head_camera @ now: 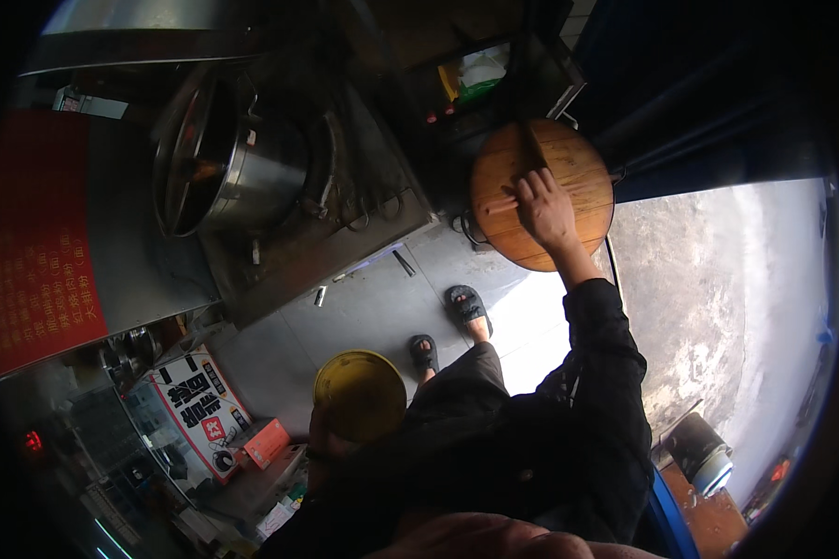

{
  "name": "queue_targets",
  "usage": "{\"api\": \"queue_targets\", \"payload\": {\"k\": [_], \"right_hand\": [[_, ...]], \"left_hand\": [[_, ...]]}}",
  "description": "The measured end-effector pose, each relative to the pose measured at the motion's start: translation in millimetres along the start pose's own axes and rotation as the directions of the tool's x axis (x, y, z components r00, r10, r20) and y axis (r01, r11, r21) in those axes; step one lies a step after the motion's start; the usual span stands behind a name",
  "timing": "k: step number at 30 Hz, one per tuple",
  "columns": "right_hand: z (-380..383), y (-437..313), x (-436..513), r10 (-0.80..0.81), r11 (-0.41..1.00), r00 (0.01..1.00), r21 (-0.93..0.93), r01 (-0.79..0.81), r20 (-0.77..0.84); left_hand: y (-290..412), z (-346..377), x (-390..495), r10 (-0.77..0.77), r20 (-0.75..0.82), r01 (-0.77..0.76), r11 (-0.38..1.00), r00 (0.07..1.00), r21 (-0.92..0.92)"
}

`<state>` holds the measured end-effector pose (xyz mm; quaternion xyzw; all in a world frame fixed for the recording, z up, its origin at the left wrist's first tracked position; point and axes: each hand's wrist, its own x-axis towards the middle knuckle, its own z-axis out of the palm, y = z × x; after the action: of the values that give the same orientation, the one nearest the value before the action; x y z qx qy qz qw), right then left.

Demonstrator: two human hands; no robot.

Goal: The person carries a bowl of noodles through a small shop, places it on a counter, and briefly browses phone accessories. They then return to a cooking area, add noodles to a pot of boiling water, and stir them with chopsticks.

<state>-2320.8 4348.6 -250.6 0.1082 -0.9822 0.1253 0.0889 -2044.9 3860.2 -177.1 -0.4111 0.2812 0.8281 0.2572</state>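
My right hand (547, 209) is closed over a wooden bar (500, 206) on a round, planked wooden lid (582, 157). A dark, raised strip runs from near my fingers towards the lid's far edge. The lid covers a round vessel whose side is mostly hidden; a loop handle shows at its left. Low in the view, a yellow bucket (361, 355) hangs beside my legs, its inside in shadow. My left hand (323, 427) is at its left rim, dim and partly hidden, and appears to hold it.
A large steel pot (262, 171) stands on a metal stove counter (391, 241) at the left. Nearby are a red sign (42, 244) bearing writing and an orange box (264, 443). A dark curtain (706, 133) hangs at the right. Small objects lie on the tiled floor (300, 370).
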Motion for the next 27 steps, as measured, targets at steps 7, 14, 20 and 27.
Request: {"api": "queue_targets", "payload": {"k": [7,14,20,27], "right_hand": [[100.5,4.5,-67.2,-0.468,0.869,0.833,-0.020,0.495,0.294],[162.9,87.7,-108.1,-0.279,0.959,0.926,0.017,0.284,0.254],[158.0,81.4,-122.3,-0.114,0.993,0.961,0.012,0.115,0.253],[132.1,-33.6,-103.0,-0.039,0.999,0.995,0.038,0.036,0.093]], "left_hand": [[-10.9,1.2,13.4,0.204,0.015,-0.204,0.975,0.979,0.091],[-16.9,1.9,-10.3,0.133,-0.103,-0.140,0.988,0.986,-0.063],[-24.9,-1.0,-24.0,0.151,-0.062,-0.158,0.980,0.987,-0.121],[-26.4,-16.8,-54.1,0.345,-0.006,-0.340,0.922,0.939,-0.182]]}}
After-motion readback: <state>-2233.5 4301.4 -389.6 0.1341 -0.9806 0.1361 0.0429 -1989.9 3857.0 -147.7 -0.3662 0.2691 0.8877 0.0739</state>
